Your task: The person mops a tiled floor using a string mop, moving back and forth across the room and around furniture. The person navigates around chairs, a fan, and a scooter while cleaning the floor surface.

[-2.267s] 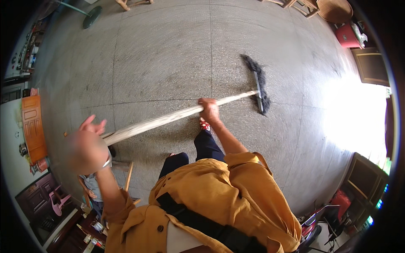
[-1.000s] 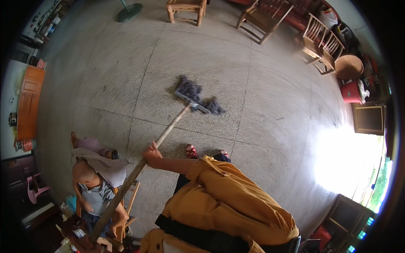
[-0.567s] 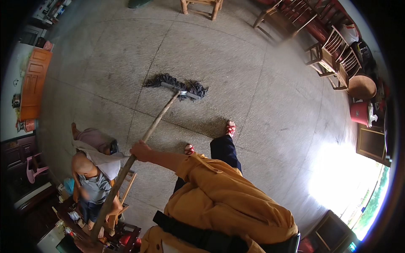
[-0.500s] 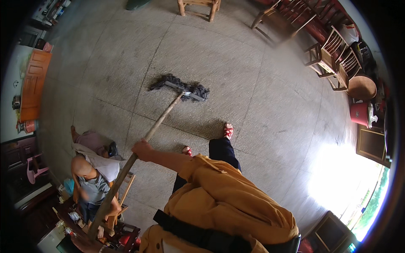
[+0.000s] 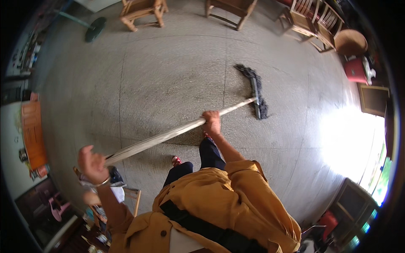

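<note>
A mop with a pale wooden handle [image 5: 168, 135] slants across the view, rising from left to right. Its dark grey mop head [image 5: 260, 99], fixed to a metal bar, lies on the floor right of the middle. My right hand [image 5: 211, 123] is wrapped round the lower handle. At the handle's upper end is my left hand [image 5: 93, 166], closed against it with one digit sticking up; the handle's tip is hidden there. My feet in red sandals [image 5: 176, 160] stand behind the mop.
A seated person [image 5: 93, 198] is close behind my left arm, beside a wooden chair [image 5: 134, 196]. Wooden chairs [image 5: 232, 10] line the far side. A green round-based stand [image 5: 95, 29] is far left; a pink bucket [image 5: 355, 70] and a bright doorway are right.
The mop head has swung to the right and turned. Both hands have moved with the handle, the left coming up from the lower left edge. My view has shifted too.
</note>
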A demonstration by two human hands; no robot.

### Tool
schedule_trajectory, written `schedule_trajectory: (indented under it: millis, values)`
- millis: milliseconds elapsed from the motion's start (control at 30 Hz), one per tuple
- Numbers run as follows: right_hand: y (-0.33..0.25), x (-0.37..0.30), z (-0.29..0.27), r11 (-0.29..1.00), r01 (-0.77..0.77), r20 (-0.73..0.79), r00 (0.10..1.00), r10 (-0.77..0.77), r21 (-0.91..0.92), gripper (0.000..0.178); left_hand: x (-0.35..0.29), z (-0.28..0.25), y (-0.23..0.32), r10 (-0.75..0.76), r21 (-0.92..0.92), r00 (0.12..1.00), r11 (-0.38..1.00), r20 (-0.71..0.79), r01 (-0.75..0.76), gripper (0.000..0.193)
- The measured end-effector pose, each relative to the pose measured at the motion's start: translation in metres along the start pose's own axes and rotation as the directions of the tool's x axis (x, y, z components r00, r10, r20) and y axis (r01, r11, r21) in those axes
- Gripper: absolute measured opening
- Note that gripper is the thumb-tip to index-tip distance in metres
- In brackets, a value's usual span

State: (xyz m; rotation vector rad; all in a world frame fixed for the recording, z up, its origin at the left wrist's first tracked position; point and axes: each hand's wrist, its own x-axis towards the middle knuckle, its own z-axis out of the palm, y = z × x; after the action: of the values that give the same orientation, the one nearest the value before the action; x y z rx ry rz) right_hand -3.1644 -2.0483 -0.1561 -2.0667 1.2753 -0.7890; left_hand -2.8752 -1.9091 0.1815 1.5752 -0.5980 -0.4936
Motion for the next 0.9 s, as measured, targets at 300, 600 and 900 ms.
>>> schedule_trajectory:
  millis: [300,600,900]
  values:
    - [0.184,-0.156,-0.126,0.813,-0.491,-0.175,0.871,0.459,-0.312,0.02,-0.058,0.218,-0.068,-0.186,-0.122,0.783,0.941,0.594,0.317,0.017]
    - [0.16,-0.162,-0.088,0.831,-0.518,-0.268,0.845,0.462,-0.203,0.024,0.0,0.224,-0.047,-0.124,-0.113,0.697,0.952,0.706,0.284,0.018]
    - [-0.003,0.05,0.066,0.904,-0.331,-0.086,0.944,0.32,-0.269,0.021,0.168,0.035,-0.043,-0.007,-0.298,0.954,0.949,0.3,0.101,0.018]
